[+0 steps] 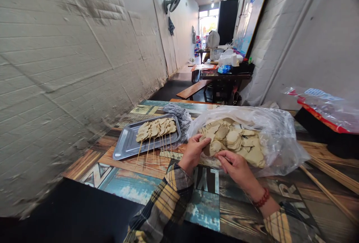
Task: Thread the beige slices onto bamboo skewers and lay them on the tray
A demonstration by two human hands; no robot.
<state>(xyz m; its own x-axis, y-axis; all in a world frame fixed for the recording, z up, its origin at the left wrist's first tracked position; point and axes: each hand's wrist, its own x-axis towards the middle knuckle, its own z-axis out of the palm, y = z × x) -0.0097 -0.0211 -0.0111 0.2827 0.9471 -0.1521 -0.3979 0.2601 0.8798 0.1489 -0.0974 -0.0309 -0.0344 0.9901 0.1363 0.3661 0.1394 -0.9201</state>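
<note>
My left hand (195, 151) is closed on a thin beige food slice (215, 147), held up over the front of a clear plastic bag (283, 134). Many similar flat slices (234, 138) lie piled inside the bag's mouth. At the lower edge of the held slice, the thumb and fingertips of my right hand (235, 168) are pinched together; what is between them is too small to make out. Left of my hands, a metal tray (127, 145) carries several bamboo skewers threaded with folded slices (157, 128), their bare sticks jutting over the near rim.
Loose bamboo skewers (333, 172) lie at the right of the patterned table (204, 205). A crumpled grey plastic bag (178, 114) sits behind the tray. A red-and-clear package (325, 112) rests at far right. Beyond are a bench (193, 89) and a cluttered table (227, 75).
</note>
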